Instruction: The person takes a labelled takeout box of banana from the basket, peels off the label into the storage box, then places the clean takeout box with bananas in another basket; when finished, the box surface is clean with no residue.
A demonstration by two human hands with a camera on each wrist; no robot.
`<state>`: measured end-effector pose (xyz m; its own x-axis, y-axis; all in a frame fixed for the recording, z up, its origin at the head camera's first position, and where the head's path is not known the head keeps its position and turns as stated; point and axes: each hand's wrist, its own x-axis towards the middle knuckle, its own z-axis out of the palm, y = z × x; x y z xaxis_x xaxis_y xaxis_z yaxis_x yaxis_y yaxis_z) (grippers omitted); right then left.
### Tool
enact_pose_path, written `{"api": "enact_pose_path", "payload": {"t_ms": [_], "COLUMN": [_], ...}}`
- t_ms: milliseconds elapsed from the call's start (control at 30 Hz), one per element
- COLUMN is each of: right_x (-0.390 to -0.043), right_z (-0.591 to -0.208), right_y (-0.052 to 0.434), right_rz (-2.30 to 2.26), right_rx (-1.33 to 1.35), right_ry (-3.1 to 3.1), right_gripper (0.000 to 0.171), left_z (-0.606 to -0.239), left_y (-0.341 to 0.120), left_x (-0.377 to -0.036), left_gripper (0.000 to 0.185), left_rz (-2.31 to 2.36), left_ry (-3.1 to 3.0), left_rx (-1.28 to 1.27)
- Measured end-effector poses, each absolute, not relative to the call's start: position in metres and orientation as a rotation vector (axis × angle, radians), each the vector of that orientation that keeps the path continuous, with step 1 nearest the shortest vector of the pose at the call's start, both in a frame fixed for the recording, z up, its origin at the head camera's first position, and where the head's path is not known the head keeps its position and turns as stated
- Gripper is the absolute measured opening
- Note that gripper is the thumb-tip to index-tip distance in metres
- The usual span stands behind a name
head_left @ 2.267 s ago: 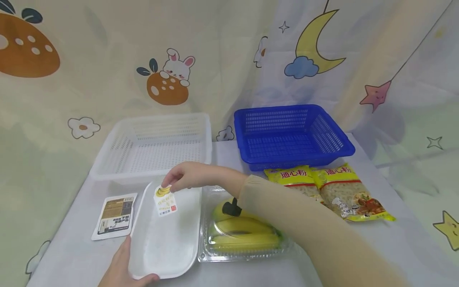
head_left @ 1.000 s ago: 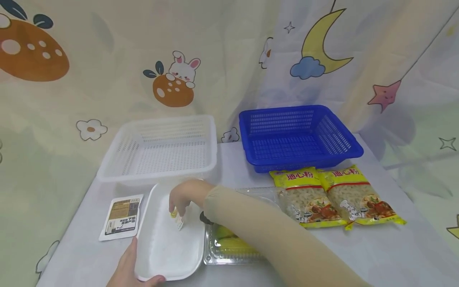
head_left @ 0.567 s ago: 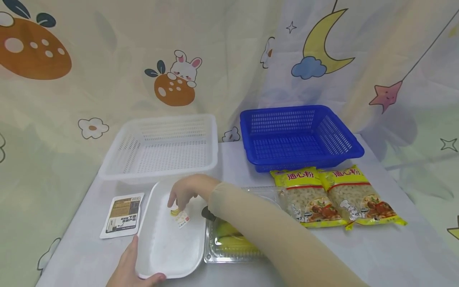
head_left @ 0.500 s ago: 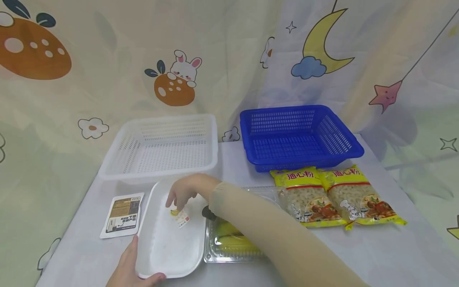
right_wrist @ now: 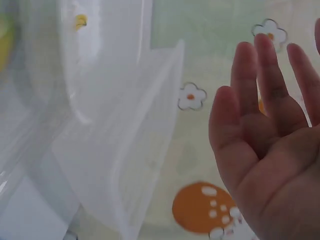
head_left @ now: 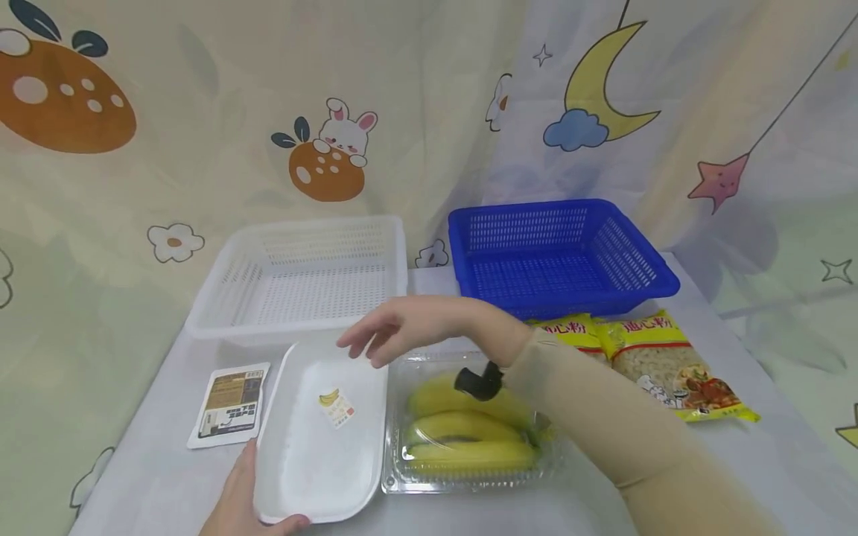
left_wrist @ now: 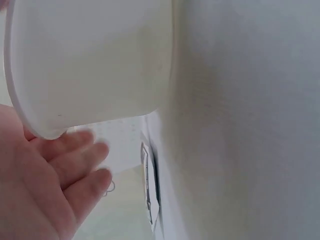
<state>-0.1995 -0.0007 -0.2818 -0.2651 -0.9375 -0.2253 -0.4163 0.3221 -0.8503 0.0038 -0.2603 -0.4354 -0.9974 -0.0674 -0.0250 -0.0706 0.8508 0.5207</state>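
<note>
Left hand [head_left: 244,506] grips the near corner of a shallow white foam tray [head_left: 302,476] on the counter [head_left: 670,476] | small banana-printed sticker label [head_left: 337,407] lies inside the tray | right hand [head_left: 402,327] hovers above the tray's far end, fingers spread, holding nothing | clear plastic clamshell of yellow bananas [head_left: 465,435] touches the tray's right side.
</note>
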Motion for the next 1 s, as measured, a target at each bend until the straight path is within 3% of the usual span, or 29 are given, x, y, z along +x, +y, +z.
{"api": "enact_pose_path", "payload": {"t_ms": [133,333,433,600,767,1000], "right_x": [-0.187,-0.16,-0.142,-0.11,-0.08,-0.062], "right_z": [-0.281,-0.3,-0.317,-0.343,-0.363,-0.382], "right_y": [0.059,0.13,0.152,0.172,0.179,0.178], "right_rz": [-0.973,-1.157,-1.191,-1.208,-1.132,-1.092], "right_rx": [-1.206,-1.024,-0.983,-0.946,-0.81,-0.657], "right_ry": [1.892,2.061,2.199,2.48,2.757,2.797], "right_gripper": [0.045,0.045,0.044,0.045,0.057,0.073], "left_z": [-0.435,-0.423,-0.414,-0.409,-0.412,-0.415], "left_y": [-0.255,-0.218,-0.193,-0.159,-0.141,-0.131], "left_x": [0.009,0.001,-0.005,-0.015,-0.024,-0.028], "left_gripper": [0.138,0.129,0.124,0.121,0.12,0.112], "left_rz": [0.756,0.695,0.655,0.613,0.525,0.502], "left_ry": [3.074,3.436,3.448,3.42,3.427,3.411], "left_rx": [-0.12,0.41,0.542,0.597,0.622,0.546]}}
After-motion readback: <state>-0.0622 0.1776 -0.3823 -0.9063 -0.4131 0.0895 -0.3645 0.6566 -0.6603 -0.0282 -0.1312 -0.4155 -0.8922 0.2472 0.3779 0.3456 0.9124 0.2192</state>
